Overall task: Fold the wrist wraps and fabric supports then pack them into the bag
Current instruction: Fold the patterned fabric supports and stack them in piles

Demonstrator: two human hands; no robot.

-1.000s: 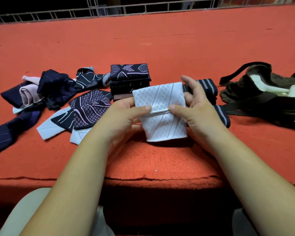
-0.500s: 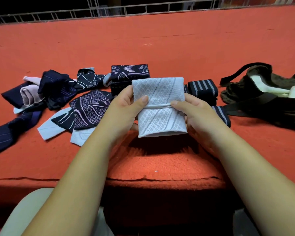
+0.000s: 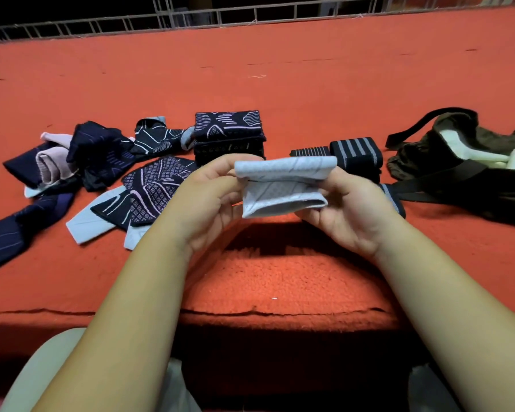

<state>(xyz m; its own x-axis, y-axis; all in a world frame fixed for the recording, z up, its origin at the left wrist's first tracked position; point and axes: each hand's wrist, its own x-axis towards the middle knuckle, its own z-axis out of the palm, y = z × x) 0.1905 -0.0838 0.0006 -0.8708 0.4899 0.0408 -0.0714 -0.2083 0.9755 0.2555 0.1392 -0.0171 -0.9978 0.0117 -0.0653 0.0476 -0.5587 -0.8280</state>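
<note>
1. White fabric support (image 3: 283,185) is held doubled over at the centre of the frame, lifted clear of the red tabletop (image 3: 280,84), with a gap showing between its two layers.
2. Its left edge is pinched by the left hand (image 3: 208,200), whose fingers (image 3: 217,169) are clamped on the cloth; its right edge is gripped in the same way by the fingers (image 3: 344,181) of the right hand (image 3: 348,209).
3. Just behind it, a stack of folded dark patterned supports (image 3: 229,126) is seen, and striped wraps (image 3: 356,153) lie rolled to the right of that stack.
4. Unfolded pieces (image 3: 101,156) are scattered at the left of the frame, and the bag (image 3: 464,173) lies at the far right with its mouth open.
5. The fold is judged unfinished, since the layers have not been pressed flat.
6. The layers could spring apart if either pinch were eased before the piece is set down, because the knit looks stretchy.
7. A lopsided, bulky fold could result if the edges are not squared.
8. The folded stack could be toppled if the piece is laid on it off-centre.
</note>
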